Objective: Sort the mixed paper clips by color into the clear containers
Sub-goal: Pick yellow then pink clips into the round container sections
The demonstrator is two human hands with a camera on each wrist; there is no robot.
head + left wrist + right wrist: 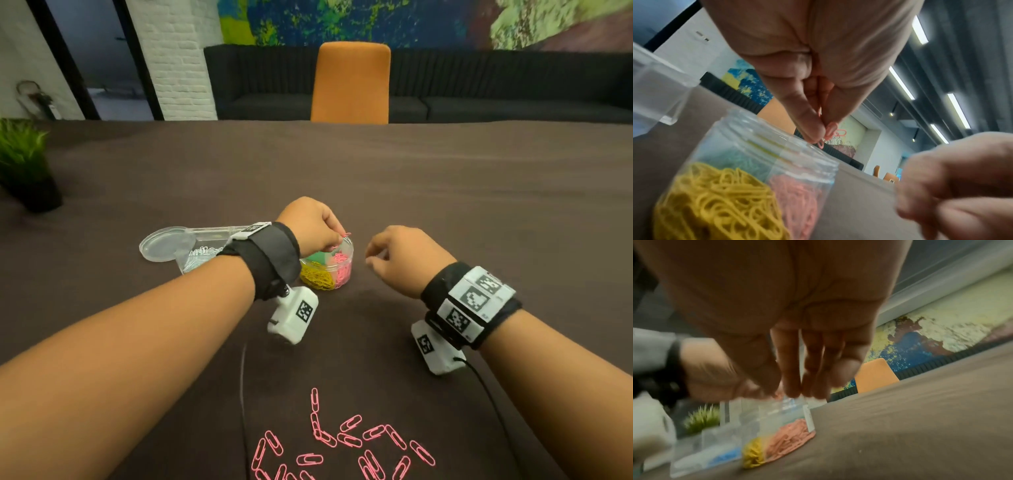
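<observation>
Left hand (310,222): thumb and fingertips pinched narrow on a few pink paper clips (833,132), held just above the rim of the round divided jar (344,270). 
Jar: open, on the table (411,192); yellow clips (715,199) in the near section, pink beside them, green behind. 
Right hand (400,260): right of the jar, fingers loosely curled, holding nothing visible. 
Loose pink clips (346,442): scattered on the near table edge. 
Clear rectangular box (202,253) and round lid (164,244): left of the jar.
</observation>
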